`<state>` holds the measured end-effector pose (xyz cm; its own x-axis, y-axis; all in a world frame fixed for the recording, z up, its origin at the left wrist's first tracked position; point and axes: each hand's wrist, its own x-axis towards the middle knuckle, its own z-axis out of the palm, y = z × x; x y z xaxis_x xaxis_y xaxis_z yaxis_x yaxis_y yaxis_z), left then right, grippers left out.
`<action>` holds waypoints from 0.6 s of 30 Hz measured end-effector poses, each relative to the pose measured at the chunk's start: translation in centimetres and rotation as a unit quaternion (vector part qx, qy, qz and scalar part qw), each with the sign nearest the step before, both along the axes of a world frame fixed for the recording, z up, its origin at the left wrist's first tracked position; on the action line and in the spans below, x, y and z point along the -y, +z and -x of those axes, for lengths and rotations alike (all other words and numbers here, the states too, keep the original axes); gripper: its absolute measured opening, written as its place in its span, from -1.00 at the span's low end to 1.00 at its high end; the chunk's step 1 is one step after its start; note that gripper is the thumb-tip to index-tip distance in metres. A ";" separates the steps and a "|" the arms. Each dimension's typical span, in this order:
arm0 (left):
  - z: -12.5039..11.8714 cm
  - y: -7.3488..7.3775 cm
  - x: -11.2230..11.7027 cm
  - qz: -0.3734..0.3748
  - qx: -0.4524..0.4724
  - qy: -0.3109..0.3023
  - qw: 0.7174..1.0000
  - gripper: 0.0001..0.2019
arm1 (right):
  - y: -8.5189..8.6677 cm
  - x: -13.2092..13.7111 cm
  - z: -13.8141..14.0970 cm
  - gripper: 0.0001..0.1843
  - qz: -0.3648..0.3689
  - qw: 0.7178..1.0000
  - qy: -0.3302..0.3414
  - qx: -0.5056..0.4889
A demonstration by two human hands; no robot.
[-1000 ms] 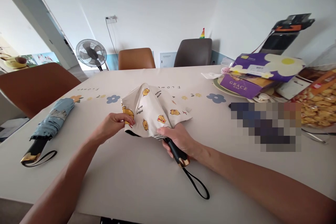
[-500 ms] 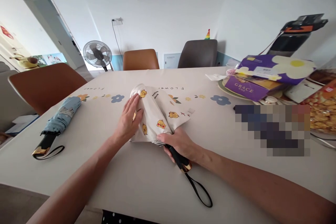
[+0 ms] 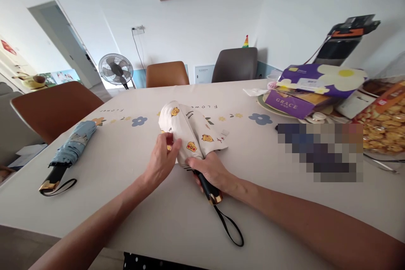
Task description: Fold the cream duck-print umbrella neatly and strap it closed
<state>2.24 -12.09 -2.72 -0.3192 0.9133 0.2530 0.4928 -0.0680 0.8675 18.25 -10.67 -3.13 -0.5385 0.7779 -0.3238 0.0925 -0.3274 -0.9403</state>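
A cream folding umbrella (image 3: 186,128) printed with yellow ducks lies on the table (image 3: 158,215) in front of me. My right hand (image 3: 210,171) is closed round its black handle, whose gold end and black wrist strap (image 3: 229,228) trail toward me. My left hand (image 3: 163,158) pinches a fold of the cream canopy on the umbrella's left side, thumb and fingers pressed on the cloth. The canopy is gathered loosely round the shaft.
A folded light-blue umbrella (image 3: 71,145) with a black handle lies at the left of the table. At the right stand purple boxes (image 3: 303,88) on a plate and snack packs (image 3: 384,122). Brown chairs (image 3: 52,107) ring the table; a fan (image 3: 115,69) stands behind.
My left hand went from pinching the canopy edge, to lying flat on the cloth, to pinching a fold close to the handle. The canopy is gathered more tightly now.
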 end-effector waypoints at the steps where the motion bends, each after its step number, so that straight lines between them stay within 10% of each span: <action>1: -0.5 0.3 0.0 0.026 0.024 0.000 0.999 -0.66 | 0.0 0.0 0.0 -0.78 -0.001 1.000 -0.003 -0.002; 18: -0.8 0.7 -2.5 0.140 0.449 -0.165 0.867 -0.52 | -0.1 0.0 -0.2 -0.78 0.001 0.997 0.071 -0.016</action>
<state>3.06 -9.55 -1.98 0.0178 0.9778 -0.2086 -0.3959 0.1985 0.8966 18.42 -10.66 -3.23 -0.6537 0.6916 -0.3071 0.1091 -0.3155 -0.9426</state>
